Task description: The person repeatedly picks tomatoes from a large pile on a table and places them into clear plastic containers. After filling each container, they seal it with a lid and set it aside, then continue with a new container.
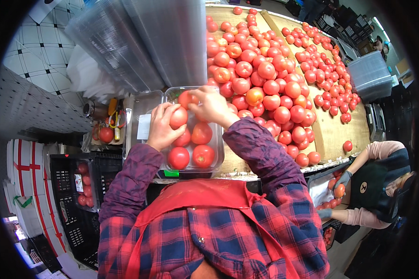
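Note:
A clear plastic clamshell box [219, 153] lies before me with its lid [147, 101] folded out to the left. Several red tomatoes [203, 156] sit in rows inside it. My left hand [162, 127] is closed around a tomato [178, 118] over the box's left side. At the far end of the box, my right hand [211, 104] has its fingers on another tomato [188, 99]. My right hand partly hides the tomatoes beneath it. A white label [144, 126] shows on the lid side.
Loose tomatoes [262, 76] cover the wooden table to the right, split by a wooden strip [309, 115]. Tall stacks of clear boxes [167, 38] stand behind. A black crate [64, 209] holds a filled box at left. A gloved co-worker [377, 185] handles tomatoes at right.

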